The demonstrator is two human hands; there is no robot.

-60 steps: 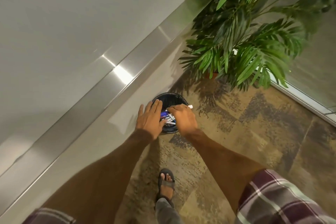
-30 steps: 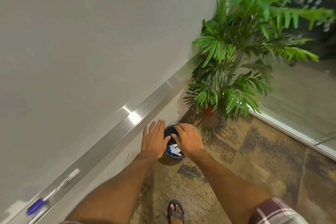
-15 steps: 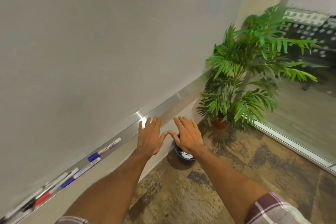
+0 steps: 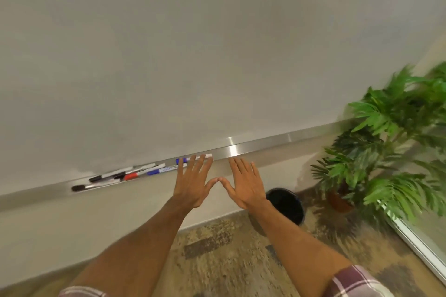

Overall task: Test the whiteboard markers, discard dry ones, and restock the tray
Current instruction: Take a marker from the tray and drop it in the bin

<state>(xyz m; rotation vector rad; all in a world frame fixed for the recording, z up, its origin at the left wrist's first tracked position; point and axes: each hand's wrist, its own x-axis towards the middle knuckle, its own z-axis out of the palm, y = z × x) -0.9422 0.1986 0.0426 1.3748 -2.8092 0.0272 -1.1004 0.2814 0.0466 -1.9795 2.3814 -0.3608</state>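
Your L hand & R hand hover flat, holding nothing, thumbs touching, by tray w/ markers; bin below tray.

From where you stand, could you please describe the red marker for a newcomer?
Find the big whiteboard, then the metal tray along its bottom edge. Among the markers lying there, the red marker sits between black-capped and blue-capped ones, and it alone has a red cap.
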